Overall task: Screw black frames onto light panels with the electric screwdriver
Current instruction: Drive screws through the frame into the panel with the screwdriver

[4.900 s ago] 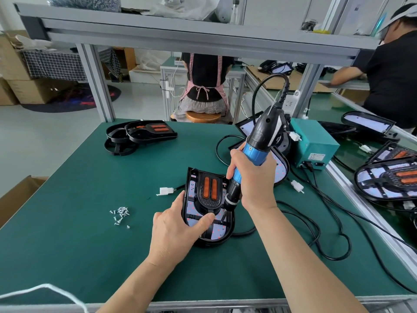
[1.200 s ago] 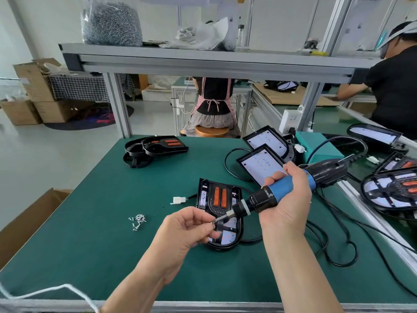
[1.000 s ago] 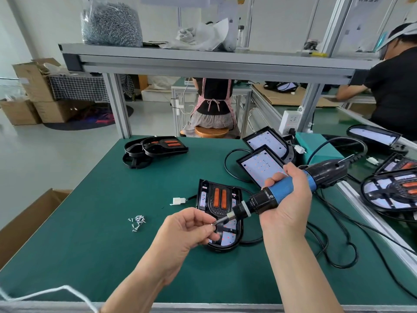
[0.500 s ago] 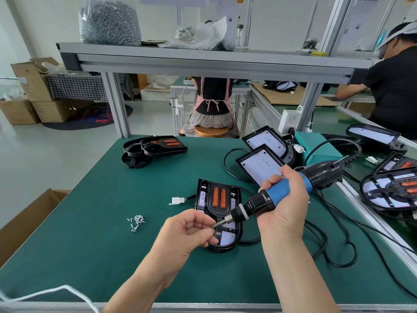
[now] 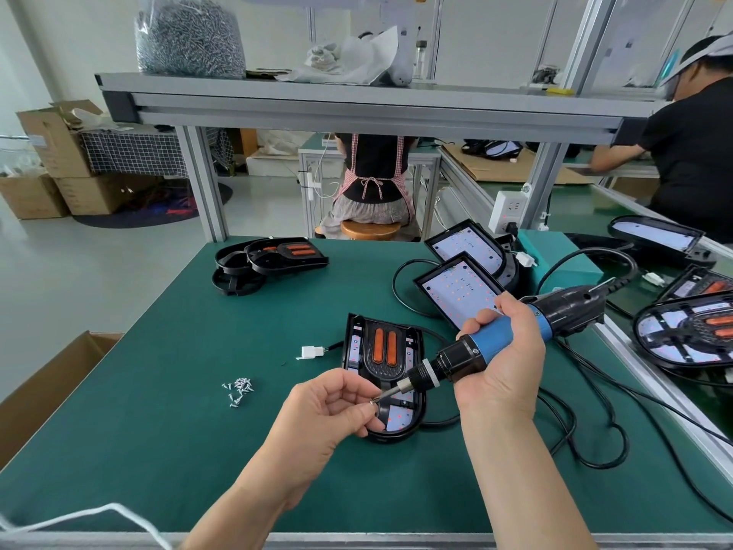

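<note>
Since the earliest head view, the right hand (image 5: pixel 500 375) has been lifting the electric screwdriver (image 5: pixel 494 340) off the panel, where it was standing upright, and the left hand (image 5: pixel 329 415) has been leaving the panel's near edge to meet the bit. Over the last half second almost nothing is shifting.

Now the right hand is gripping the screwdriver's blue barrel, fingers wrapped round it, and is holding the tool tilted close to level, with its bit pointing down and to the left. The left hand is pinching a small screw (image 5: pixel 373 401) between thumb and fingertips right at the bit's tip, with the other fingers curling in.

Both hands are hovering above the near end of the light panel (image 5: pixel 396 421), which is lying flat on the green table (image 5: pixel 158 410) with the black frame (image 5: pixel 384 375) sitting on top of it. A white connector (image 5: pixel 309 352) is lying just beside the panel's left side, and a little heap of loose screws (image 5: pixel 239 389) is resting further left. Two bare panels (image 5: pixel 460 290) are leaning at the back right, and a stack of spare frames (image 5: pixel 273 256) is sitting at the far left. The tool's black cable (image 5: pixel 595 442) is looping across the table on the right.
</note>
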